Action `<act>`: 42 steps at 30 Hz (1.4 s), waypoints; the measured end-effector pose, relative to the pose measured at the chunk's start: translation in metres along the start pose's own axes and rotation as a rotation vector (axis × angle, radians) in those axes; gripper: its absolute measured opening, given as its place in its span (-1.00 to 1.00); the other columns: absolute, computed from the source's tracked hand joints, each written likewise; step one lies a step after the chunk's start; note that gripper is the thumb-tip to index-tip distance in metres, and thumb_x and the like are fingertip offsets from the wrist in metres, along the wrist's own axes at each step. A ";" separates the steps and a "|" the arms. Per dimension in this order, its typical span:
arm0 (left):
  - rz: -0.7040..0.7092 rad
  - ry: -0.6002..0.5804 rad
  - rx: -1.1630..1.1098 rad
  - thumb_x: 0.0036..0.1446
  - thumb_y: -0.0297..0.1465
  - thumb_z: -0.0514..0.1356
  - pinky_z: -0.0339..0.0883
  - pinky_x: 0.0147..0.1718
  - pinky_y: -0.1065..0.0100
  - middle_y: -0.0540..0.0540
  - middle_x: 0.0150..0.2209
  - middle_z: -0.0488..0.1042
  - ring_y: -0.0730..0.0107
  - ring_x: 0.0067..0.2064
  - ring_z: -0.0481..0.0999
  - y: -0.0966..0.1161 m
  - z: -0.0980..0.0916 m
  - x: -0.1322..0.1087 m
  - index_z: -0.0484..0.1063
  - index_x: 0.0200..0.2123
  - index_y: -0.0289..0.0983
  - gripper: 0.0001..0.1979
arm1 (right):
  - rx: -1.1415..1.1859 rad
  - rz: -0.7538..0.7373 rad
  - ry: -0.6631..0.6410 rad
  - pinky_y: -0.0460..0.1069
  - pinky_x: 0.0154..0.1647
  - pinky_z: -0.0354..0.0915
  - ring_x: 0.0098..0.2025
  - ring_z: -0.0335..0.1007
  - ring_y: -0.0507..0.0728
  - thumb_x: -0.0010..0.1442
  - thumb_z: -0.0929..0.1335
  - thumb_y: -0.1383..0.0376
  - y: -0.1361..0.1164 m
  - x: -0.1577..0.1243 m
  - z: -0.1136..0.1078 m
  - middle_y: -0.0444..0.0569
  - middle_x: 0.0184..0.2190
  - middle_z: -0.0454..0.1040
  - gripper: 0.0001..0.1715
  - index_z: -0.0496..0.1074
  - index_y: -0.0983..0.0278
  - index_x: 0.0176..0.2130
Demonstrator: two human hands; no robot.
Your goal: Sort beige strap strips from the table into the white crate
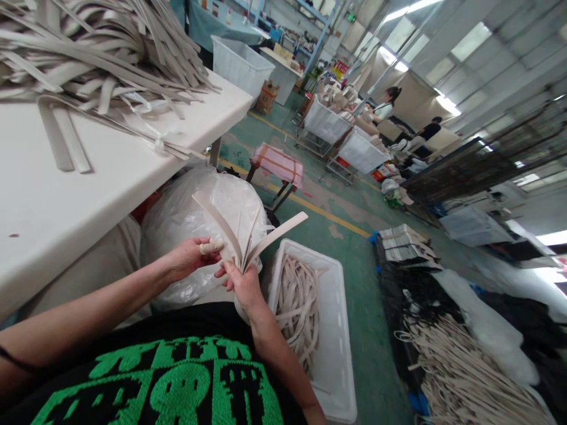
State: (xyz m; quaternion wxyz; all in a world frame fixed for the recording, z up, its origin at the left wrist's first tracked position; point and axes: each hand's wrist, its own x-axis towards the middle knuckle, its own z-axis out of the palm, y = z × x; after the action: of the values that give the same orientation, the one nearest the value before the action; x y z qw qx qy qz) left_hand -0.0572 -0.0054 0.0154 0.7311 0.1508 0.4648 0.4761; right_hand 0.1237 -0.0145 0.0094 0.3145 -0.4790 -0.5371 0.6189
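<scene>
My right hand is closed around the lower ends of several beige fabric strips. Their free ends fan upward, one wide strip leaning left and another leaning right. Just left of the bundle is my left hand, its fingers bent together against the strips' edge. Pale finger covers sit on some of its fingertips. What lies between those fingers is hidden. Behind both hands bulges a large clear plastic bag.
To the left a white table bears a heap of strips. At my right stands a white bin with more strips. A pink-topped stool is ahead; bundled strips lie far right. Two people sit beyond the carts.
</scene>
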 end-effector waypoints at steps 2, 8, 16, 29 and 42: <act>0.007 0.019 0.019 -0.03 -0.49 0.48 0.49 -0.40 0.50 -0.07 -0.53 0.54 0.51 -0.51 0.50 0.006 -0.001 0.002 0.61 -0.48 -0.38 -0.88 | 0.021 -0.010 -0.086 -0.09 -0.57 0.30 -0.68 0.26 -0.04 0.20 0.39 0.01 0.001 -0.006 -0.011 -0.03 -0.43 0.61 -0.59 0.56 0.31 -0.29; 0.026 0.081 0.046 -0.23 -0.48 0.55 0.49 -0.39 0.47 -0.03 -0.54 0.52 0.50 -0.50 0.49 0.007 0.000 0.001 0.57 -0.55 -0.36 -0.77 | -0.059 0.030 -0.116 -0.14 -0.67 0.15 -0.71 0.23 -0.04 0.20 0.41 -0.01 0.007 -0.025 -0.032 -0.13 -0.65 0.45 -0.57 0.51 0.32 -0.40; 0.055 -0.167 0.222 -0.30 -0.12 0.58 0.44 -0.35 0.39 -0.09 -0.53 0.56 0.44 -0.47 0.48 -0.010 0.022 -0.006 0.59 -0.56 -0.35 -0.58 | 0.043 -0.018 -0.027 -0.14 -0.66 0.21 -0.71 0.24 -0.06 0.18 0.38 -0.06 -0.005 -0.002 -0.012 -0.12 -0.61 0.48 -0.51 0.52 0.32 -0.40; 0.101 -0.035 0.237 -0.51 -0.21 0.63 0.43 -0.38 0.47 -0.01 -0.53 0.54 0.50 -0.46 0.45 0.010 0.020 0.008 0.59 -0.57 -0.30 -0.57 | 0.015 -0.097 0.049 -0.11 -0.62 0.27 -0.67 0.32 0.00 0.23 0.37 -0.07 -0.003 -0.016 -0.021 -0.11 -0.66 0.41 -0.47 0.45 0.29 -0.50; 0.105 -0.222 0.289 -0.21 -0.23 0.54 0.41 -0.35 0.34 -0.08 -0.51 0.56 0.37 -0.46 0.48 -0.001 0.021 0.005 0.59 -0.45 -0.31 -0.67 | -0.037 -0.103 0.080 -0.09 -0.61 0.30 -0.65 0.36 0.03 0.21 0.34 -0.18 0.004 -0.015 -0.016 -0.10 -0.65 0.41 -0.39 0.47 0.29 -0.44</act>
State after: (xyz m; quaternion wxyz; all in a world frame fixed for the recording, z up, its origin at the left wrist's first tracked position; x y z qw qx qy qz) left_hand -0.0391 0.0033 0.0231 0.7229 0.3298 0.4360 0.4225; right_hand 0.1444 -0.0233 0.0096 0.3580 -0.4808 -0.5596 0.5723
